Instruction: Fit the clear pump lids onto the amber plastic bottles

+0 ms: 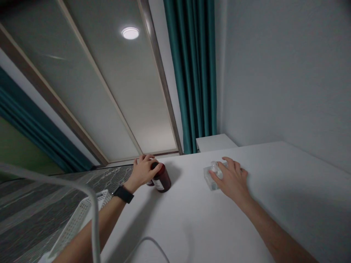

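Note:
My left hand (142, 172), with a black band on its wrist, curls around the upper part of a dark reddish-brown bottle (163, 179) with a pale label. Its thumb lies across the bottle's shoulder. Part of a second dark bottle (150, 183) shows under the hand, mostly hidden. To the right, my right hand (233, 179) has thumb and index finger at the round clear stopper of a square clear glass bottle (211, 179). The other fingers of that hand are bent loosely. Both bottles in my hands are on or just at the white tabletop.
The white table (186, 212) meets a grey wall on the right. A white perforated basket (74, 223) lies beyond its left edge. A pale curved tube (94, 212) crosses the near left, and a thin cable (149, 239) lies on the table. A white cabinet (215, 142) stands behind.

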### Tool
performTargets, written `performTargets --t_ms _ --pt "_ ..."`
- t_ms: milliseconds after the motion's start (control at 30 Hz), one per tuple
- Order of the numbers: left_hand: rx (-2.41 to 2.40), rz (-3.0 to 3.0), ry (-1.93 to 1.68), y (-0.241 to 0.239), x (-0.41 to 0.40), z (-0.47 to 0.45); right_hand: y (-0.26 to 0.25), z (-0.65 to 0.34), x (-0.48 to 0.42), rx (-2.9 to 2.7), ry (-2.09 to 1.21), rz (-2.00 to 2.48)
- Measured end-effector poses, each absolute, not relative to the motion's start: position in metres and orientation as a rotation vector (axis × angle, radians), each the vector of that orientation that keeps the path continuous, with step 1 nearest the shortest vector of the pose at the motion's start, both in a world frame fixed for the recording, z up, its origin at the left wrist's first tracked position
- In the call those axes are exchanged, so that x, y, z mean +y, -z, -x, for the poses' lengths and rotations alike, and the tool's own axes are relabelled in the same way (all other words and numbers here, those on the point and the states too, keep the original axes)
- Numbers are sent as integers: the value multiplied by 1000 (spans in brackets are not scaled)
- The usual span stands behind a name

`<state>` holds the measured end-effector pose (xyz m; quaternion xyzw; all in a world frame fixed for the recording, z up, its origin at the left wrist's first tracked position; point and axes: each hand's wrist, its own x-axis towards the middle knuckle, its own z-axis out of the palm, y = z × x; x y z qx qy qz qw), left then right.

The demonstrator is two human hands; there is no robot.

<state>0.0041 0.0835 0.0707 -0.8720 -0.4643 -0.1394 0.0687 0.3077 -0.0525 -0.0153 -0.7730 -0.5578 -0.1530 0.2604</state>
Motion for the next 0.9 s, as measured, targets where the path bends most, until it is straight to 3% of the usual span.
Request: performTargets --t_ms 467,900 --pt "-1317 2392 981 -28 38 -16 23 -328 -42 -1411 517 2098" --pt "-1275 2740 1687 10 15 -24 40 -345 -32 -1400 620 1909"
